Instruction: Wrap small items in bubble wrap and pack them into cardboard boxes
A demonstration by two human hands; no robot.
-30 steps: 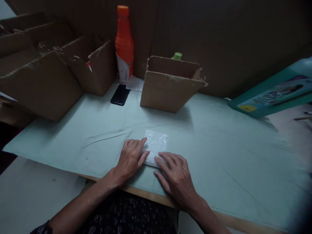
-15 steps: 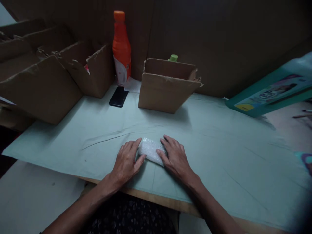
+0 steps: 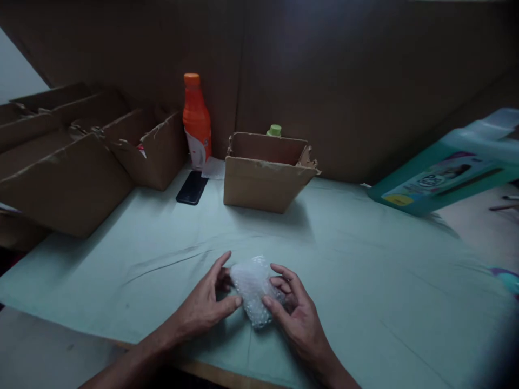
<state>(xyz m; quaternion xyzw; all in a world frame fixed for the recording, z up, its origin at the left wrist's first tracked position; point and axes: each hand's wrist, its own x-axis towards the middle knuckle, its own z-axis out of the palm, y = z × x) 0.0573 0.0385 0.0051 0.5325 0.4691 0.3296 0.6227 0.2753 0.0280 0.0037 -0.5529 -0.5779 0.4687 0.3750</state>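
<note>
Fingers (image 3: 227,306) of left hand (image 3: 203,310) and right hand (image 3: 298,319) grasping small clear bubble-wrap bundle (image 3: 253,289) above green-covered worktop (image 3: 365,281). Risk: loose wrap may unroll if grip slackens.

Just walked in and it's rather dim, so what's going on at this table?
A person sits at a table covered with a pale green cloth. Both hands hold a small bubble-wrap bundle just above the cloth: left hand on one side, right hand on the other. Behind stand an open cardboard box, an orange bottle and a black phone.
</note>
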